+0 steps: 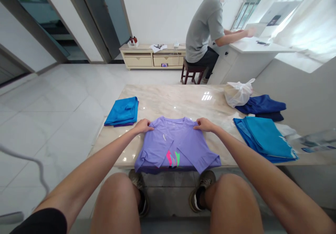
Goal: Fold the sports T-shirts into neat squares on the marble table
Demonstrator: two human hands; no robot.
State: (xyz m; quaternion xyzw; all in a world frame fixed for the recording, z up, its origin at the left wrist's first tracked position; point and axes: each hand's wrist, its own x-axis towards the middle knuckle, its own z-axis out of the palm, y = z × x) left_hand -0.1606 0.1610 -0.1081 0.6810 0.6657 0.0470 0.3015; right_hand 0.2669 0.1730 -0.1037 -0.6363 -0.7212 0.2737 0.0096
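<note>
A purple T-shirt (176,146) lies flat on the marble table (181,101), its sleeves folded in over the front and a pink and green print near the hem. My left hand (143,126) pinches the shirt's left shoulder at the far edge. My right hand (204,124) pinches the right shoulder in the same way. Both hands have their fingers closed on the cloth. The hem hangs slightly over the table's near edge above my knees.
A folded blue stack (123,111) lies at the table's left. Blue garments (265,139) lie at the right, with dark blue clothes (262,106) and a white plastic bag (238,92) behind. Another person (207,31) sits at a white counter (252,47) beyond. A low cabinet (152,56) stands by the wall.
</note>
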